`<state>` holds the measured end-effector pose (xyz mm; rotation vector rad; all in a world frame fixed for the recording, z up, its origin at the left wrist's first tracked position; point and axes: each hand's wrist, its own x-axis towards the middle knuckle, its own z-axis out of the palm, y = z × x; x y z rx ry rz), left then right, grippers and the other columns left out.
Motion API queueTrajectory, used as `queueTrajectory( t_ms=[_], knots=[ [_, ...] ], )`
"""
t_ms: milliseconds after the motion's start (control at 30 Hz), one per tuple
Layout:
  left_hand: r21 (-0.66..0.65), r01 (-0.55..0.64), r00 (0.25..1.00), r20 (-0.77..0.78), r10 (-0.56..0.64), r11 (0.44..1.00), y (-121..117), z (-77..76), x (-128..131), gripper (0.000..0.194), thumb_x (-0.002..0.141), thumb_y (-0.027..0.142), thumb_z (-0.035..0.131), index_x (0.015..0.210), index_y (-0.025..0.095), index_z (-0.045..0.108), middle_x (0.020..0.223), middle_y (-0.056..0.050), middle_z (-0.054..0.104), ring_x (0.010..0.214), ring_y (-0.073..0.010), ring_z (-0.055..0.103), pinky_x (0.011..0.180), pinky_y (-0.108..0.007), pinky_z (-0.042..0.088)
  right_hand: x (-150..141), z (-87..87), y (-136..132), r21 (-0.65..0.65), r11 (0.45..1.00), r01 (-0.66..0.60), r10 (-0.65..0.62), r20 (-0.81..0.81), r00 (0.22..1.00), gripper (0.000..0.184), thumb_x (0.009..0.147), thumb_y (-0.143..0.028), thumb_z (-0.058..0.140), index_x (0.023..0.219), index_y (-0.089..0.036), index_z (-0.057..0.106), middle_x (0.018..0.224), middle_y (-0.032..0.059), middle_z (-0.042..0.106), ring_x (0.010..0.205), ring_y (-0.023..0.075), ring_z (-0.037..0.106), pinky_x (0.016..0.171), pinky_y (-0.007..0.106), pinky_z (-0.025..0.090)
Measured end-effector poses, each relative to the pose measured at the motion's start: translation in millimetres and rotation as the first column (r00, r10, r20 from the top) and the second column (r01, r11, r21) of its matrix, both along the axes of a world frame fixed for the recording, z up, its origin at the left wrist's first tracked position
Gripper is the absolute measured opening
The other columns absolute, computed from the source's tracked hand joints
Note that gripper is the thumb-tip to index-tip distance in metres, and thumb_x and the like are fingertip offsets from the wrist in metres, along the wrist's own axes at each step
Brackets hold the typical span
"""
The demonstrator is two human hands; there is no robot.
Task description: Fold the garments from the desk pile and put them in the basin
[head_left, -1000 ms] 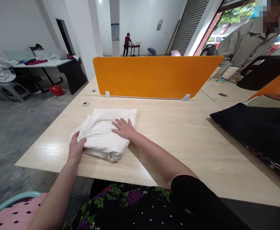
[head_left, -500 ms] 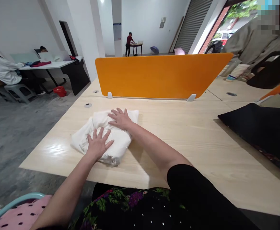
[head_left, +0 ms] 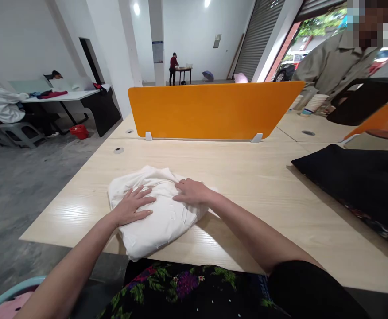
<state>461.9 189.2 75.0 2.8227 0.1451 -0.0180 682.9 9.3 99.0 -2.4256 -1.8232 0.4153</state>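
Note:
A bundle of white cloth (head_left: 162,228), folded and wrinkled, lies on the pale wooden table (head_left: 247,190) close to its front edge. Flat on its left part rests my left hand (head_left: 132,208), fingers spread. My right hand (head_left: 192,193) lies on the upper right of the bundle, its fingers stretched out and slightly bent over the fabric. Neither hand grips the cloth. What the bundle holds inside, if anything, cannot be seen.
An orange divider (head_left: 210,110) stands across the table's back. Black fabric (head_left: 350,177) lies at the right. A basin (head_left: 11,292) with pink cloth sits low on the left. Across the divider are a person in a grey jacket (head_left: 330,57) and stacked paper cups (head_left: 314,105).
The white bundle has turned and shifted toward me, with a smoother side now showing. My right hand has moved right and nearer; my left hand stays on the bundle's left part.

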Motion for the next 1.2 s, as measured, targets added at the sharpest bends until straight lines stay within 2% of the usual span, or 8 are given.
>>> queueTrajectory(
  t_ms=[100,200,333,567,700,1000,1100,1200],
  knots=[
    [0.020,0.077,0.997,0.023,-0.077,0.997,-13.4,0.8,14.7,0.044,0.091,0.050,0.047,0.131,0.037,0.056,0.153,-0.001,0.039,0.146,-0.0296,0.021,0.117,-0.057,0.009,-4.8,14.5,-16.2,0.091,0.990,0.109,-0.111,0.013,0.994,0.045,0.094,-0.053,0.044,0.118,-0.022,0.066,0.118,0.0109,0.067,0.110,0.0291,0.060,0.090,0.039,0.046],
    [0.037,0.152,0.987,0.054,-0.154,0.988,-25.8,-0.7,31.1,0.043,0.090,0.050,0.050,0.130,0.038,0.056,0.152,0.000,0.041,0.145,-0.0289,0.023,0.117,-0.055,0.011,-11.6,9.3,-8.5,0.328,0.944,0.047,-0.074,0.070,0.995,0.052,0.098,-0.052,0.038,0.139,-0.024,0.050,0.145,0.0094,0.049,0.135,0.0291,0.040,0.110,0.048,0.029],
    [0.059,0.098,0.991,0.085,-0.102,0.993,-33.3,4.8,36.0,0.040,0.089,0.046,0.053,0.125,0.033,0.061,0.145,-0.005,0.050,0.141,-0.0308,0.032,0.115,-0.058,0.015,-9.4,-20.9,11.8,0.209,0.978,0.001,0.003,-0.015,1.000,0.053,0.100,-0.052,0.032,0.148,-0.031,0.036,0.160,0.0012,0.024,0.147,0.0296,0.013,0.115,0.060,0.012],
    [0.087,-0.058,0.990,0.131,0.046,0.995,-77.1,25.5,-1.4,0.045,0.094,0.050,0.039,0.127,0.027,0.061,0.142,-0.009,0.053,0.134,-0.0307,0.043,0.112,-0.054,0.029,3.0,-39.9,19.5,0.209,0.977,0.041,-0.022,-0.092,0.996,0.053,0.099,-0.053,0.028,0.149,-0.035,0.034,0.160,-0.0037,0.022,0.148,0.0301,0.011,0.116,0.061,0.009],
    [0.126,-0.144,0.988,0.083,0.134,0.981,-88.3,6.4,-13.6,0.056,0.087,0.057,0.052,0.138,0.035,0.051,0.151,-0.007,0.042,0.140,-0.0419,0.029,0.109,-0.068,0.021,4.8,-39.8,23.3,0.209,0.975,0.077,-0.059,-0.091,0.994,0.052,0.099,-0.049,0.028,0.149,-0.035,0.035,0.160,-0.0039,0.022,0.147,0.0310,0.012,0.116,0.060,0.012],
    [-0.092,-0.202,0.969,0.129,0.212,0.975,-68.5,-25.0,-15.6,0.043,0.094,0.042,0.042,0.135,0.032,0.055,0.151,-0.006,0.042,0.144,-0.0312,0.025,0.115,-0.061,0.014,7.4,-47.5,27.6,0.222,0.970,0.098,-0.078,-0.098,0.992,0.053,0.098,-0.050,0.029,0.149,-0.034,0.035,0.160,-0.0040,0.023,0.147,0.0323,0.012,0.115,0.062,0.012],
    [-0.187,-0.347,0.856,0.338,0.391,0.919,-75.1,-22.2,-24.7,0.045,0.090,0.044,0.048,0.130,0.024,0.057,0.147,-0.010,0.046,0.140,-0.0281,0.034,0.116,-0.050,0.025,14.2,-45.2,28.0,0.248,0.963,0.100,-0.072,-0.121,0.990,0.058,0.096,-0.049,0.035,0.150,-0.029,0.032,0.160,0.0006,0.022,0.146,0.0314,0.016,0.115,0.061,0.017],
    [-0.318,-0.618,0.588,0.421,0.691,0.719,-86.9,-20.4,-36.6,0.058,0.083,0.047,0.058,0.133,0.017,0.051,0.140,-0.016,0.050,0.133,-0.0302,0.043,0.111,-0.048,0.034,21.0,-38.4,11.1,0.341,0.926,0.162,-0.106,-0.178,0.978,0.064,0.091,-0.046,0.042,0.150,-0.020,0.034,0.157,0.0084,0.029,0.145,0.0290,0.024,0.115,0.057,0.023]
  ],
)
